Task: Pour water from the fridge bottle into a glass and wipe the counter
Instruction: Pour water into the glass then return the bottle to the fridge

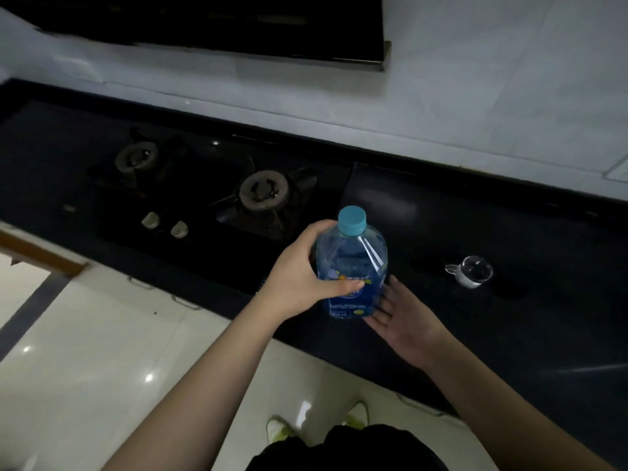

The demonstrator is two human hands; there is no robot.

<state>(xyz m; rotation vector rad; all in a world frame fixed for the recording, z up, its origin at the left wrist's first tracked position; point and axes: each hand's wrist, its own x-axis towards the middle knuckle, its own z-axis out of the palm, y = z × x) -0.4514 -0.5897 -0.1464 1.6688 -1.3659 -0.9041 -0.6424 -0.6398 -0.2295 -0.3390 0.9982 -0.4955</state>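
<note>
- One bottle: clear plastic, blue-tinted, blue label low on its body, light-blue cap still on. It stands upright near the front edge of the dark counter, just right of the stove; whether its base actually touches the counter is hard to tell.
- Left hand grips the bottle's left side, fingers curled round the far side, thumb pressed across the label. The fingertips are hidden behind the bottle.
- Right hand lies flat, fingers straight and spread, tips against the bottle's lower right side. It holds nothing.
- Label print is too blurred and partly covered by the thumb to read.
- One glass: small, clear, with a handle-like tab on its left, standing on the counter well right of the bottle. Contents cannot be made out.
- Gas stove set in the counter to the left: two burners, two knobs. Dim light swallows the detail.
- Dark range hood above, cut off by the top edge.
- Two light shoes on the glossy floor tiles, partly hidden by dark clothing.
</note>
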